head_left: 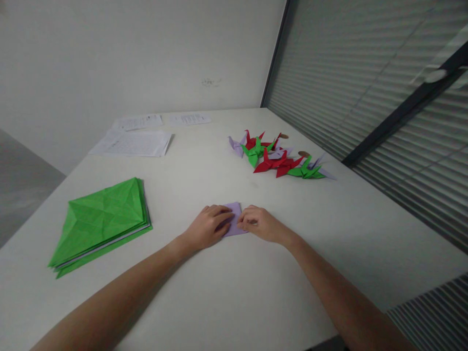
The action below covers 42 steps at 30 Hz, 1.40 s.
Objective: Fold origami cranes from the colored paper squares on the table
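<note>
A small folded piece of lilac origami paper [236,225] lies flat on the white table between my hands. My left hand [210,225] rests on its left side, fingers stretched out over the paper and pressing it down. At the right edge, my right hand [261,223] has its thumb and fingertips pinched together on the paper. The fingertips cover part of both edges, so the exact folds there are hidden.
A stack of creased green paper sheets [106,209] lies at the left. Several red, green and lilac paper cranes [270,163] are grouped at the back right, beside window blinds [347,73]. Printed sheets [135,144] lie at the back left, near the wall.
</note>
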### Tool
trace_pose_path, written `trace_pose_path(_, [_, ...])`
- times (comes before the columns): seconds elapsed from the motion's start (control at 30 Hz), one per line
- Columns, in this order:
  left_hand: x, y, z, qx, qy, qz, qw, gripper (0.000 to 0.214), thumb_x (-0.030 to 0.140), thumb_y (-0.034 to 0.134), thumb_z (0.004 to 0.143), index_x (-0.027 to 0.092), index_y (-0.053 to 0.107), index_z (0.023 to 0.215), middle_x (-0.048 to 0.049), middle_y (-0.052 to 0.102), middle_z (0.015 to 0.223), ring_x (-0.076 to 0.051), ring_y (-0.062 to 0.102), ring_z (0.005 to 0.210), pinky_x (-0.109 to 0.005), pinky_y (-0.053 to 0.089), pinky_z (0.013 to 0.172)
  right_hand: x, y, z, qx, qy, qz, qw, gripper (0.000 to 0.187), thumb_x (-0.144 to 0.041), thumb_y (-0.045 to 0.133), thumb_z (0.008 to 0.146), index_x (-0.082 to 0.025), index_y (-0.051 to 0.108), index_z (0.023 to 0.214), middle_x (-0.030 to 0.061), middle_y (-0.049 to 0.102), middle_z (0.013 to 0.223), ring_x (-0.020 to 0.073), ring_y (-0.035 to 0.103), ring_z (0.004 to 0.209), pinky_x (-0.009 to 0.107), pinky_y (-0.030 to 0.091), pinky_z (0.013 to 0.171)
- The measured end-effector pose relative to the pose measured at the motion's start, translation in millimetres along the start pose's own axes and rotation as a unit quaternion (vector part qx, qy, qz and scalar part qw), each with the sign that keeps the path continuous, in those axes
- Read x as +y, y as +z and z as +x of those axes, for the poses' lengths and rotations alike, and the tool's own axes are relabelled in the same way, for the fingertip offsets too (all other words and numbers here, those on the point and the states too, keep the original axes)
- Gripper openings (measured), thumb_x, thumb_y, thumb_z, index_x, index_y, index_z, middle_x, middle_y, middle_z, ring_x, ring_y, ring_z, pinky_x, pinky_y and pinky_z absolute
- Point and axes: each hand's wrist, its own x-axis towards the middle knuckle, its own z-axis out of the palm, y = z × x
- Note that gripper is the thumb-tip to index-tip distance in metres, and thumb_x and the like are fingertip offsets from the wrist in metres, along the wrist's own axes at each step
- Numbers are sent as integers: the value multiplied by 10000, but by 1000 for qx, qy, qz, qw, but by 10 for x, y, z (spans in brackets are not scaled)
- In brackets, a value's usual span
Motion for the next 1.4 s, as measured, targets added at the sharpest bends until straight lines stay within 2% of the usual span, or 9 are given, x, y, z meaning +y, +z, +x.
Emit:
trace_pose_path(0.1, [-19, 12, -4, 15, -22, -27, 999, 440, 220, 577, 878, 202, 544, 1317, -135, 562, 1320, -261, 538, 1197, -454, 446, 1010, 23, 18, 2, -6, -8, -63, 998, 88, -288, 728, 822, -204, 709, 806, 40, 694, 870, 194, 592, 881, 356, 467, 835])
trace_pose_path(0.2, [-54, 23, -14, 20, -52, -40, 998, 612, 153, 553, 843, 216, 401, 1433, -130, 518, 1394, -279, 465, 1294, -499, 387, 1067, 67, 35, -1, -9, -17, -106, 994, 174, -247, 747, 804, -205, 728, 972, 56, 686, 935, 206, 586, 933, 372, 466, 870])
trace_pose_path(0.33, [-76, 20, -11, 23, -62, -83, 994, 750, 80, 493, 791, 212, 262, 1492, -108, 582, 1319, -240, 518, 1237, -479, 386, 1068, 112, 22, -12, -5, -38, -120, 992, 135, -184, 710, 831, -210, 749, 957, 54, 685, 978, 198, 594, 950, 360, 468, 887])
trace_pose_path(0.47, [-73, 9, 7, 50, -86, -113, 989, 590, 43, 470, 736, 162, 517, 1312, -102, 624, 1097, -208, 588, 1020, -392, 497, 931, 84, -35, -24, -2, -31, -187, 982, 93, -255, 711, 835, -201, 762, 890, 69, 697, 987, 214, 600, 929, 392, 462, 867])
trace_pose_path(0.6, [-98, 36, 5, 54, -52, -62, 995, 369, 33, 520, 727, 170, 701, 1018, -107, 616, 1076, -233, 571, 1067, -410, 489, 939, 58, -99, -36, -10, -12, -229, 973, 320, -404, 800, 729, -192, 749, 963, 79, 687, 1001, 249, 584, 966, 412, 448, 860])
trace_pose_path(0.73, [-102, 40, -7, 6, -1, 13, 1000, 447, 31, 504, 803, 209, 647, 1188, -111, 614, 1259, -243, 581, 1142, -471, 445, 977, 85, -124, -36, -16, -11, -222, 975, 291, -357, 764, 782, -214, 740, 1035, 69, 664, 936, 227, 571, 926, 374, 449, 824])
trace_pose_path(0.87, [-44, -16, 1, -23, 3, 36, 999, 449, 111, 513, 842, 217, 604, 1269, -108, 558, 1375, -253, 586, 1146, -475, 432, 980, 98, -128, -29, -23, -6, -199, 980, 232, -311, 741, 811, -222, 747, 1026, 61, 655, 916, 217, 567, 925, 360, 449, 836])
trace_pose_path(1.1, [8, -66, 13, -36, -9, 31, 999, 462, 304, 580, 852, 227, 583, 1307, -103, 567, 1372, -269, 582, 1122, -485, 405, 988, 76, -178, -57, -23, 20, -107, 994, 196, -297, 705, 844, -236, 748, 1026, 44, 637, 914, 194, 586, 927, 327, 472, 847])
trace_pose_path(1.4, [-10, -44, 8, -42, -7, 37, 998, 450, 319, 569, 873, 220, 573, 1313, -108, 559, 1377, -264, 567, 1136, -478, 389, 992, 71, -180, -57, -24, 25, -105, 994, 181, -274, 724, 824, -227, 755, 997, 56, 641, 953, 201, 593, 943, 344, 484, 869])
